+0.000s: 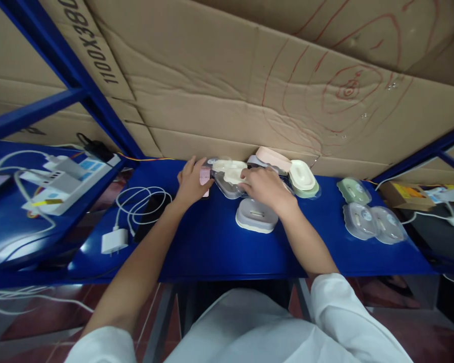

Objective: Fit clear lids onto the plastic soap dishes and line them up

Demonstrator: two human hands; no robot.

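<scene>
soap dishes [358, 221] — three rightmost: one green, two greyish

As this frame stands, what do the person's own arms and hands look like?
The left hand and right hand are bare and ungloved, with no visible markings. Whitish, creased sleeves end near the elbows, leaving both forearms uncovered.

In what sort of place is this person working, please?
Probably a simple workshop or a small factory workstation, though I cannot be certain. The blue table, the large cardboard sheet standing behind it, and the several similar plastic dishes on it suggest this.
</scene>
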